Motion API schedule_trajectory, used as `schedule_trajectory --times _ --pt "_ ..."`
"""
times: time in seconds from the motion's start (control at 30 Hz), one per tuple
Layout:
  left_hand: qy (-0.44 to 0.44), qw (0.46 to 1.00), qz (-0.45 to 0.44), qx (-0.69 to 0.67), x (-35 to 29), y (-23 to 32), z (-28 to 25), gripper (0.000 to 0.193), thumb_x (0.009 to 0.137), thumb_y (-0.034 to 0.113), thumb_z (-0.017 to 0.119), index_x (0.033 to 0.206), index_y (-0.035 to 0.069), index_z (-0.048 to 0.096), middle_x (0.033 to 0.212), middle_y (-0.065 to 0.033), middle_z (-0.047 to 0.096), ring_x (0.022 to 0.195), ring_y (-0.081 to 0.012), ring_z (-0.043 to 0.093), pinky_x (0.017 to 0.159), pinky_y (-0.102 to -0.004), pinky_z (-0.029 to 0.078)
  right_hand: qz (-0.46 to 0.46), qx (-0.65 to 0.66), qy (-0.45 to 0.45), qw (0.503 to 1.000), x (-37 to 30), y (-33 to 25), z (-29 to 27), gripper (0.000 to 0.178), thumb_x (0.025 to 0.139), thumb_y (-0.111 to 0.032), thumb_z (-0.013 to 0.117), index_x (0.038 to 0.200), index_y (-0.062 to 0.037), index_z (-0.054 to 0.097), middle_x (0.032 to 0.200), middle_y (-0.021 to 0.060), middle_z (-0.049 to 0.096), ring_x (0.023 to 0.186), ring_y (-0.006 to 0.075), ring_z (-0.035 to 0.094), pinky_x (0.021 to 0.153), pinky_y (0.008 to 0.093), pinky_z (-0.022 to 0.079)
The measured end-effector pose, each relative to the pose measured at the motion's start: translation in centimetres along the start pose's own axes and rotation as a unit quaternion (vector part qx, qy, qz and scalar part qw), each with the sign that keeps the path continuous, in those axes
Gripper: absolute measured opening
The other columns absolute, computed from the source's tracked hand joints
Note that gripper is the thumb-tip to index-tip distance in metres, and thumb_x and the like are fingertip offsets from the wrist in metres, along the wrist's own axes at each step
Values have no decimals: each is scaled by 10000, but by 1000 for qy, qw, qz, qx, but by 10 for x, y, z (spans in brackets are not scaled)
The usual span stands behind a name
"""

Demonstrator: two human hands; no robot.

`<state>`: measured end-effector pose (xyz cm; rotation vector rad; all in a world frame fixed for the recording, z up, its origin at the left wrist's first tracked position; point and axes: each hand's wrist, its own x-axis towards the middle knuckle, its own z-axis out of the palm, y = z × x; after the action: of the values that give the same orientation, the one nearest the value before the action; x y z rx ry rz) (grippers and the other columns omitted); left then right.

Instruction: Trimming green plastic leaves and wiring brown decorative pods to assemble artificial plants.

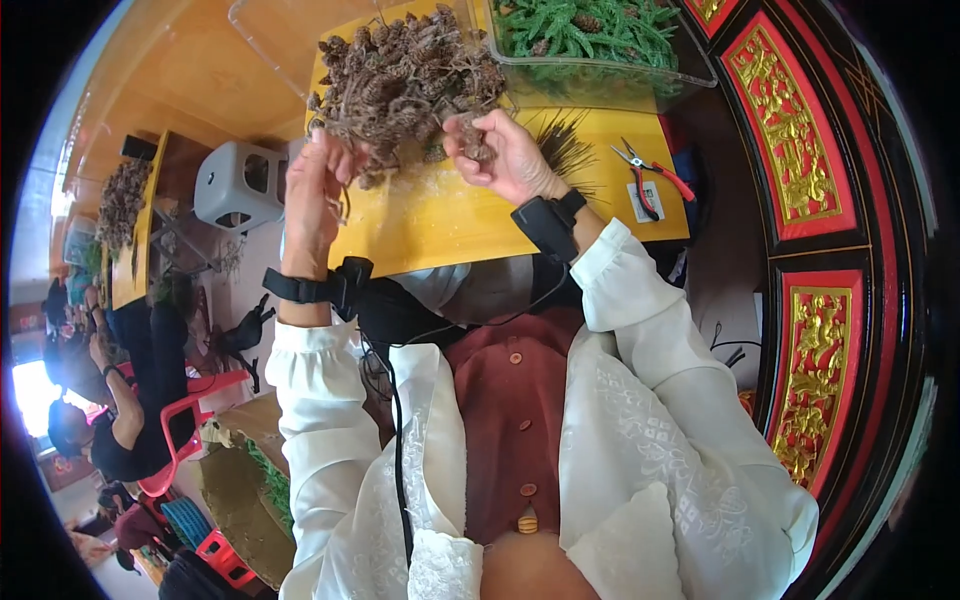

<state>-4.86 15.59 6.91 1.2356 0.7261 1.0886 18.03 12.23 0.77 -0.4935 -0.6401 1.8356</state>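
Observation:
A large heap of brown pine cones with thin stems covers the far left of the yellow table. At the heap's near left edge my left hand has its fingers closed, with a thin brown stem hanging below them. My right hand is closed around a pine cone at the heap's near right edge. Beside that hand lies a bundle of dark thin wire-like stems. Farther right are red-handled pliers, their jaws pointing away, partly over a small white card.
A clear plastic bin of green artificial pine sprigs stands at the far right. A grey stool is left of the table. A cardboard box stands lower left, near a seated person. Carved red-and-gold panels rise at right.

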Motion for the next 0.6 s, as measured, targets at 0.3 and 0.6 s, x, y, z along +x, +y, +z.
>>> schedule_trajectory --times 0.3,0.6 --pt "-14 990 93 103 61 40 1 413 1001 362 393 686 96 418 639 -4 427 826 -176 549 836 -311 402 76 -96 29 992 -6 1 -5 198 897 -301 430 831 -119 472 817 25 538 652 98 456 486 207 306" --pt "-38 989 145 -7 90 83 16 373 995 354 413 729 93 414 666 -10 426 784 -189 513 915 -376 417 65 -114 71 989 -5 -3 -11 304 911 -394 448 775 -122 461 761 13 524 600 85 425 466 207 282"
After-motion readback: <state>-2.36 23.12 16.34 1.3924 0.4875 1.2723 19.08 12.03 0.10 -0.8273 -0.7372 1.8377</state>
